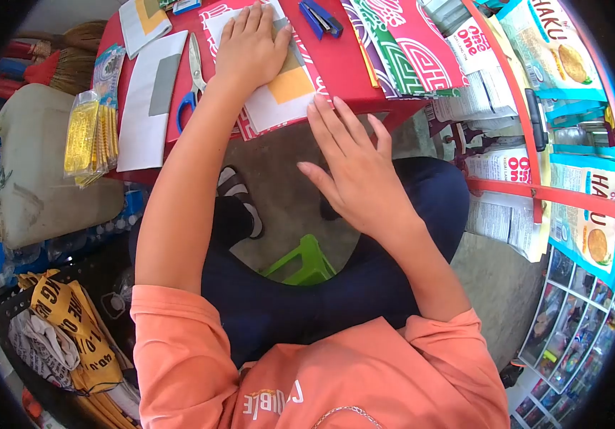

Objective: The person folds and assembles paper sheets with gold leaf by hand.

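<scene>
At 12 o'clock on the red table (pixel 339 61), the open left hand (pixel 250 46) lay flat on the white, orange-patched paper sheet (pixel 279 100); the open right hand (pixel 354 168) touched its 5 o'clock edge. Even pressure advised.

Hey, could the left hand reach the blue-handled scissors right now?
Probably yes. The scissors lie uncovered on the red table just beside the left hand, which rests flat on the paper, with nothing between them.
</scene>
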Motion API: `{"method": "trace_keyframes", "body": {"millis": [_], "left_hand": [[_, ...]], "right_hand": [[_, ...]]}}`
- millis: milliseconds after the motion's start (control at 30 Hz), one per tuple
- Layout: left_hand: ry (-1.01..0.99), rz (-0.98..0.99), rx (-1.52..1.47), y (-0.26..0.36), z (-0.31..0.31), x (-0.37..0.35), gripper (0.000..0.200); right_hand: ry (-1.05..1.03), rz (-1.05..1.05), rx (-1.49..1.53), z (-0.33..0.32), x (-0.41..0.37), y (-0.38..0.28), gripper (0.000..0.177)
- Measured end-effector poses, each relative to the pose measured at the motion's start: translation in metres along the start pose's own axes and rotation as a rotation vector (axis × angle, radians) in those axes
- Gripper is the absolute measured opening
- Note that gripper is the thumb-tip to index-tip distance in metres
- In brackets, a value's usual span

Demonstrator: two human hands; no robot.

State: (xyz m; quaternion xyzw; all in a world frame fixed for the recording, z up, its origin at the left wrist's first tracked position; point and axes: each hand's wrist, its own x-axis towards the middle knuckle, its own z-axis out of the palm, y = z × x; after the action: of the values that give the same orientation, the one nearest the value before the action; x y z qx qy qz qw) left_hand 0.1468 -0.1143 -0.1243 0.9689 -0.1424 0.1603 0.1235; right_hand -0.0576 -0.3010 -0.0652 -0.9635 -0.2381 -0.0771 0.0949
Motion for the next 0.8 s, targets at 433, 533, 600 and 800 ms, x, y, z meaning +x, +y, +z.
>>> {"method": "trace_keyframes", "body": {"millis": [433, 533, 600, 800], "left_hand": [[0.201, 0.144, 0.096, -0.015, 0.025, 0.005, 0.063], [0.098, 0.093, 0.084, -0.018, 0.026, 0.010, 0.076], [0.329, 0.122, 0.039, -0.016, 0.024, 0.019, 0.069], [0.119, 0.068, -0.508, 0.011, -0.096, -0.001, 0.065]], "right_hand": [[-0.124, 0.026, 0.093, -0.012, -0.035, -0.006, 0.077], [-0.126, 0.030, 0.096, -0.018, -0.040, -0.008, 0.076], [-0.121, 0.042, 0.093, -0.022, -0.042, -0.009, 0.075], [-0.123, 0.049, 0.124, -0.031, -0.046, -0.008, 0.068]]}}
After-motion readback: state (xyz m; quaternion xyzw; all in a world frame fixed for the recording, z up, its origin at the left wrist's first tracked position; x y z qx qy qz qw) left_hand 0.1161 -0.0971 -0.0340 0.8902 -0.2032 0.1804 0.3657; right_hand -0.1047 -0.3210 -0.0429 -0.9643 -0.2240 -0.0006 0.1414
